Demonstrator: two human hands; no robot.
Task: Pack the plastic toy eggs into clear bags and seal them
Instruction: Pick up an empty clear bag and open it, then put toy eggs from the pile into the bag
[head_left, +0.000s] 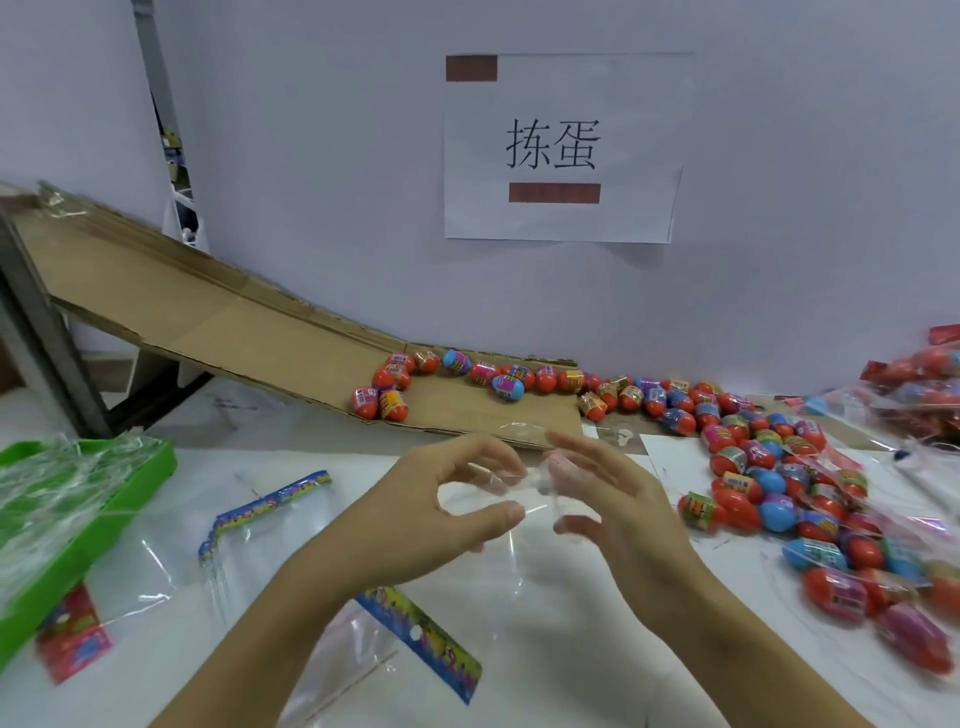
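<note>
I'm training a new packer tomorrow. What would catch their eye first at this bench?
Probably the heap of toy eggs spread over the table's right side, trailing back to the foot of the cardboard ramp. Next, the left hand and right hand working a clear bag at centre.

glossy plastic eggs (768, 470), matt cardboard ramp (218, 322), clear crinkly bag (524, 499).

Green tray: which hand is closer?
Left. The left hand is right of the green tray; the right hand lies farther right, beyond it.
</note>
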